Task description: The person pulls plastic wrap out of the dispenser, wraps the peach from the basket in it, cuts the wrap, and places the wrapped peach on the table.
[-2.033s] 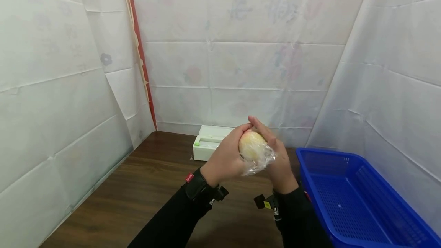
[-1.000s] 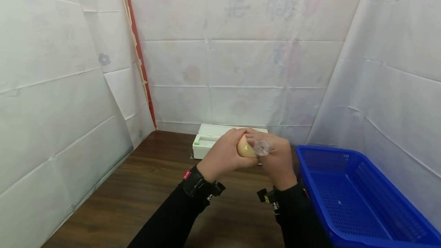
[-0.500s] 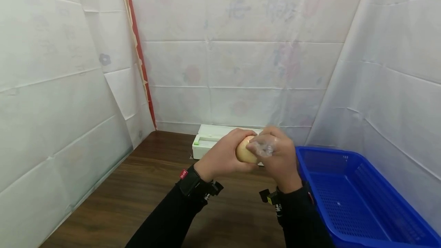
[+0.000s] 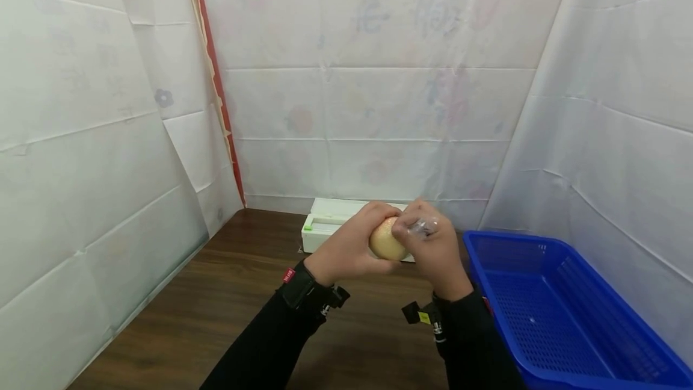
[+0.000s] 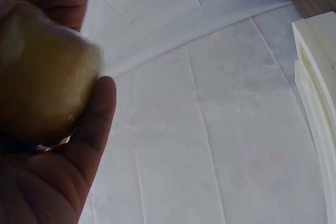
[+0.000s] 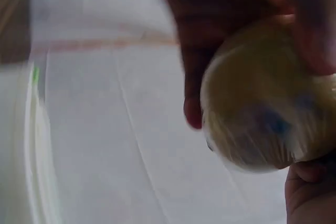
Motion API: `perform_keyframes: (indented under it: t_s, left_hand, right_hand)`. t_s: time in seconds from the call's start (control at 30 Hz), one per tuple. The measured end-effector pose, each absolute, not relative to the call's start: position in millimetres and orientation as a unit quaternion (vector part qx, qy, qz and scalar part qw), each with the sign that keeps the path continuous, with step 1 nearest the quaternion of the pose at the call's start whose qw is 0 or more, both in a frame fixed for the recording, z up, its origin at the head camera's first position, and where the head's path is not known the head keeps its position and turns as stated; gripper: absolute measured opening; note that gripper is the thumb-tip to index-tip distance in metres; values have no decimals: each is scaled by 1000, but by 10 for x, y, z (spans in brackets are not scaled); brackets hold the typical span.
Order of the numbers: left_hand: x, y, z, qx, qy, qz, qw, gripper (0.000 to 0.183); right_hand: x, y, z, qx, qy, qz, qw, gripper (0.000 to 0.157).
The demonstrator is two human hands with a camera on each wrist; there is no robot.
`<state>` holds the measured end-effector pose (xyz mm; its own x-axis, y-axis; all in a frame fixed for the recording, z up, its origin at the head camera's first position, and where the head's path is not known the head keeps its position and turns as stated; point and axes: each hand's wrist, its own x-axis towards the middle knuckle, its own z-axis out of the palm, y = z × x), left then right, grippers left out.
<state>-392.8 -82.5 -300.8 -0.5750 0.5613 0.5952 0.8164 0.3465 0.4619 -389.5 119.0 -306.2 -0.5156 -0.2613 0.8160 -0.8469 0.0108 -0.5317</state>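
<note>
A pale yellow apple (image 4: 387, 241) wrapped in clear cling film is held up above the table between both hands. My left hand (image 4: 351, 244) grips it from the left, thumb and fingers curled round its side. My right hand (image 4: 434, 251) pinches the gathered tail of cling film (image 4: 424, 227) at the apple's right side. In the right wrist view, the film lies in tight creases over the apple (image 6: 257, 98). The left wrist view has the apple (image 5: 47, 77) dark and close, a finger along its edge.
Behind the hands stands a long white box (image 4: 318, 233) with a raised lid and a small green part, like a film dispenser. A blue plastic basket (image 4: 541, 238) sits at the right on the brown wooden table (image 4: 216, 300). White cloth sheets (image 4: 368, 101) enclose the back and sides.
Earlier both hands cupped the apple with loose film spread over it. The right hand then gathered the film into a bunch and has turned about it, while the left hand keeps its grip.
</note>
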Motion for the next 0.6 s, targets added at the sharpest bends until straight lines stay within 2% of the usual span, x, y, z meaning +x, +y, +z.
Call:
perform_keyframes:
  t_s: [0.1,0.17,0.27,0.43,0.53,0.6]
  left_hand:
    - [-3929,-818,-3015,-433,-802,-376,168,65]
    - [-3939,-821,-3020,-436,-798,-383,164,66]
    - [-3961,-832,-3035,-436,-792,-400,148,69]
    - [-4004,-841,-3064,-434,-797,-402,127,68]
    - [-4019,-844,-3078,-430,-799,-400,127,69]
    - [-4018,-839,-3087,-424,-799,-412,111,71]
  right_hand:
    - [-3913,1217,-3060,411,-655,592,228,8]
    - [-3919,1247,-3055,420,-660,587,208,13]
    - [-3935,1277,-3061,430,-677,561,207,19]
    - [-3956,1278,-3089,392,-690,579,186,10]
    - [-3961,1300,-3098,414,-696,563,166,7]
    - [-3968,1308,-3103,438,-695,543,173,2]
